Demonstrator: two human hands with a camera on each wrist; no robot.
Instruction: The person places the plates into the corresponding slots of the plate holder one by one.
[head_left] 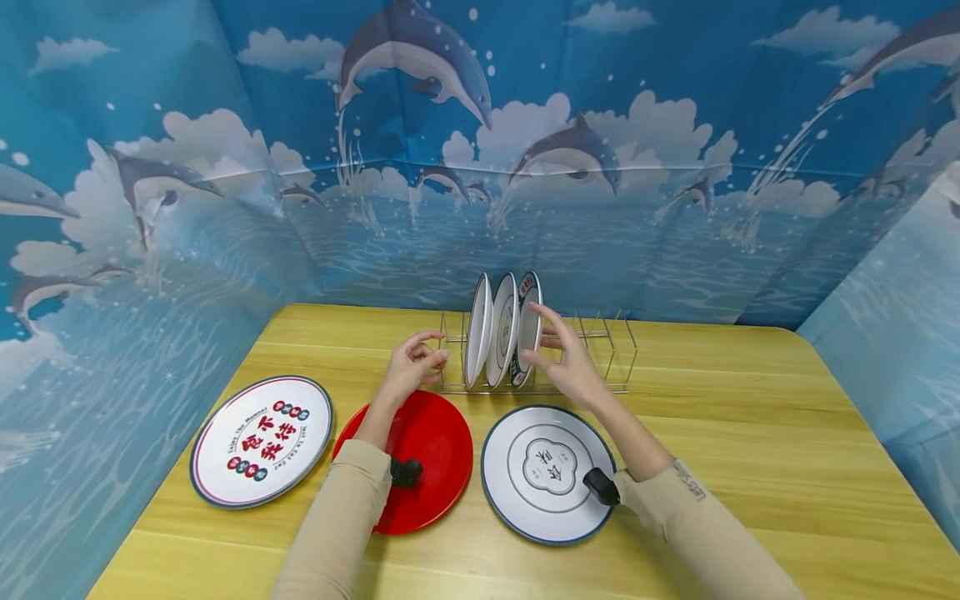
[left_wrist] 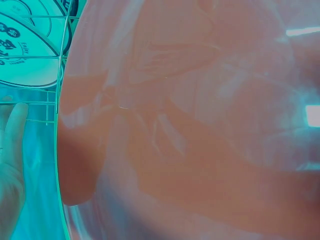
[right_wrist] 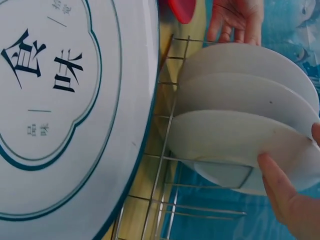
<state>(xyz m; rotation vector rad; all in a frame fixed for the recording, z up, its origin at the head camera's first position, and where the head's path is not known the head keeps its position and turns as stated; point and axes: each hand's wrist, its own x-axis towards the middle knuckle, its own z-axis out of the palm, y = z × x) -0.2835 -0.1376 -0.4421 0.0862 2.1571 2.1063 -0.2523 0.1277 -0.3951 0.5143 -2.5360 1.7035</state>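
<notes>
Three plates stand upright side by side in the wire rack: a left plate, a middle plate and a right plate with a dark patterned rim. My right hand is at the right plate, thumb and forefinger spread against its back. In the right wrist view the thumb lies on that plate's pale underside. My left hand is at the rack's left end, fingers loosely bent, holding nothing. From the right wrist its fingers show just beyond the far plate.
On the wooden table lie a red plate under my left forearm, a white plate with a blue rim before the rack, and a white plate with red lettering at the left. A dolphin-print cloth hangs behind.
</notes>
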